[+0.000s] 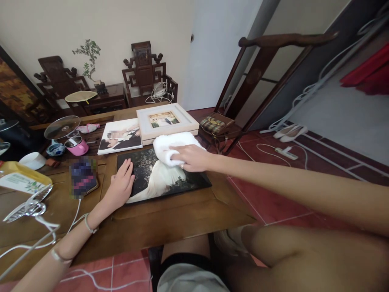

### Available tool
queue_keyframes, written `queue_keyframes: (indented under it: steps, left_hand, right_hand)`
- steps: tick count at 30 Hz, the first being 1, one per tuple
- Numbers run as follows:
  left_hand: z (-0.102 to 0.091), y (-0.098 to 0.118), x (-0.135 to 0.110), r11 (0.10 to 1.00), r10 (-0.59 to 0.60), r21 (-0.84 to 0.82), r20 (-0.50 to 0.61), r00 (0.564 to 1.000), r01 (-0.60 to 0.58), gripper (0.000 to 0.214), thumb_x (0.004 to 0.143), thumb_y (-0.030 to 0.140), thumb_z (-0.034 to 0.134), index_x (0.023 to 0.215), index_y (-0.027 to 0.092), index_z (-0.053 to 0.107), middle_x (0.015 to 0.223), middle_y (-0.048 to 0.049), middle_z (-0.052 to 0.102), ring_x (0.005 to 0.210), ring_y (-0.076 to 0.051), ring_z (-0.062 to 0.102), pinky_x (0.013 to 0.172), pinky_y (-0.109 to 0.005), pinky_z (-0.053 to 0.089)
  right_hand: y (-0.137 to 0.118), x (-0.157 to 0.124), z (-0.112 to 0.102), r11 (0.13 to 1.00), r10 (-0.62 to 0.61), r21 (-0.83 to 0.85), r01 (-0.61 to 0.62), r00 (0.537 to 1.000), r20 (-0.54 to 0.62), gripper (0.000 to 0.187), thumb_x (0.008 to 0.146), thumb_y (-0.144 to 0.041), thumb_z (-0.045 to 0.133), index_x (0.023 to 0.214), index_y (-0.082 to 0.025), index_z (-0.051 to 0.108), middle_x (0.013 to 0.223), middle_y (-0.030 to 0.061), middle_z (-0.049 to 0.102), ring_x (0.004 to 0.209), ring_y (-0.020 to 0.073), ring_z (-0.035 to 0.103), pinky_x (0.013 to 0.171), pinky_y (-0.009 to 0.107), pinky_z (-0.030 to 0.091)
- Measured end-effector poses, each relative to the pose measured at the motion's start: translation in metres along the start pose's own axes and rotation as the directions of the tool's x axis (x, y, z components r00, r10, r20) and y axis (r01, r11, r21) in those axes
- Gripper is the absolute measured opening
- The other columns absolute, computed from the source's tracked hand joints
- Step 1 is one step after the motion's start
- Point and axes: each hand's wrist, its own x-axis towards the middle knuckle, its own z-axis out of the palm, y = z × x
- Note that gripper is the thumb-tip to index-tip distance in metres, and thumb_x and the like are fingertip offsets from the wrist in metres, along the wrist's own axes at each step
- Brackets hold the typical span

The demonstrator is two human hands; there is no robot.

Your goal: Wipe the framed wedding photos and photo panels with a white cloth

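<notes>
A dark glossy photo panel (170,178) showing a white dress lies flat on the wooden table (170,221). My left hand (120,184) rests flat on the panel's left edge, fingers stretched out. My right hand (191,157) presses a folded white cloth (170,147) onto the panel's upper part, fingers curled over the cloth.
Behind the panel lie another photo print (120,136) and a white framed photo (165,119). A pink cup (76,145), a glass lid (61,126), a white bowl (32,160), a yellow tray (22,176) and white cables (45,227) sit at the left. A wooden rack (261,69) with a bag (214,123) stands to the right.
</notes>
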Motion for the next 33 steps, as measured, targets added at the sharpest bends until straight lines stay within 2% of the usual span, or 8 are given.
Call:
queue_keyframes:
  steps: [5,10,13,17,21,26,30,33]
  left_hand:
    - [0.003,-0.003,0.000,1.000,0.008,-0.009,-0.027,1.000,-0.008,0.051,0.100,0.032,0.025,0.148,0.015,0.033,0.156,-0.0184,0.031,0.146,-0.030,0.027,0.101,-0.055,0.042]
    - [0.005,-0.004,-0.001,1.000,-0.003,-0.018,-0.032,0.999,0.003,0.052,0.099,0.031,0.025,0.148,0.013,0.033,0.156,-0.0194,0.030,0.146,-0.030,0.027,0.103,-0.056,0.040]
    - [0.004,-0.003,-0.002,1.000,-0.008,-0.023,-0.025,1.000,0.007,0.052,0.099,0.030,0.025,0.148,0.012,0.033,0.157,-0.0193,0.030,0.146,-0.030,0.025,0.103,-0.055,0.040]
    - [0.004,-0.002,-0.002,1.000,-0.014,-0.018,-0.032,0.999,0.013,0.052,0.099,0.029,0.026,0.148,0.013,0.033,0.156,-0.0190,0.030,0.146,-0.030,0.026,0.105,-0.056,0.038]
    - [0.002,-0.001,-0.002,1.000,-0.010,-0.015,-0.009,1.000,0.010,0.052,0.099,0.029,0.026,0.147,0.012,0.033,0.157,-0.0199,0.029,0.146,-0.030,0.025,0.105,-0.057,0.038]
    - [0.001,0.000,-0.002,1.000,0.000,-0.009,-0.003,1.000,0.000,0.051,0.099,0.027,0.026,0.148,0.012,0.033,0.157,-0.0203,0.029,0.146,-0.030,0.025,0.105,-0.057,0.037]
    - [-0.001,0.002,-0.001,1.000,-0.019,-0.008,0.017,1.000,0.020,0.052,0.099,0.028,0.026,0.148,0.013,0.032,0.157,-0.0188,0.028,0.146,-0.030,0.024,0.105,-0.057,0.038]
    - [-0.002,0.003,-0.001,1.000,-0.020,-0.011,0.015,1.000,0.021,0.052,0.099,0.028,0.025,0.149,0.014,0.032,0.157,-0.0184,0.029,0.146,-0.030,0.025,0.103,-0.055,0.040]
  right_hand:
    - [-0.005,0.007,-0.003,0.999,0.033,-0.009,-0.032,0.999,0.030,0.039,0.081,-0.015,0.050,0.118,-0.016,0.063,0.139,0.0205,0.052,0.115,0.0321,0.060,0.085,0.045,0.051]
    - [-0.030,-0.023,0.007,0.982,-0.185,-0.048,0.183,0.982,-0.042,0.035,0.075,-0.017,0.058,0.108,-0.018,0.069,0.146,0.0179,0.046,0.133,0.0381,0.043,0.088,0.052,0.051]
    - [-0.052,-0.048,0.014,0.957,-0.291,-0.057,0.285,0.948,-0.131,0.031,0.069,-0.018,0.063,0.098,-0.018,0.072,0.141,0.0197,0.051,0.128,0.0406,0.047,0.087,0.053,0.051]
    - [-0.076,-0.070,0.017,0.899,-0.436,-0.073,0.433,0.860,-0.265,0.016,0.066,-0.020,0.064,0.081,-0.017,0.071,0.134,0.0233,0.056,0.122,0.0418,0.053,0.083,0.049,0.054]
    - [-0.086,-0.073,0.014,0.864,-0.499,-0.093,0.494,0.820,-0.282,0.008,0.073,-0.021,0.062,0.075,-0.019,0.069,0.131,0.0213,0.059,0.120,0.0392,0.055,0.083,0.048,0.054]
    - [-0.078,-0.050,0.007,0.906,-0.423,-0.044,0.422,0.893,-0.153,0.022,0.069,-0.024,0.065,0.090,-0.020,0.072,0.137,0.0193,0.055,0.122,0.0403,0.053,0.072,0.044,0.057]
    - [-0.065,-0.022,-0.004,0.955,-0.295,-0.032,0.294,0.954,-0.044,0.030,0.077,-0.021,0.059,0.105,-0.021,0.069,0.142,0.0154,0.051,0.128,0.0365,0.048,0.073,0.041,0.056]
    - [-0.052,-0.001,-0.011,0.981,-0.188,-0.050,0.188,0.982,0.009,0.033,0.083,-0.021,0.055,0.114,-0.021,0.065,0.144,0.0162,0.049,0.122,0.0346,0.053,0.072,0.040,0.054]
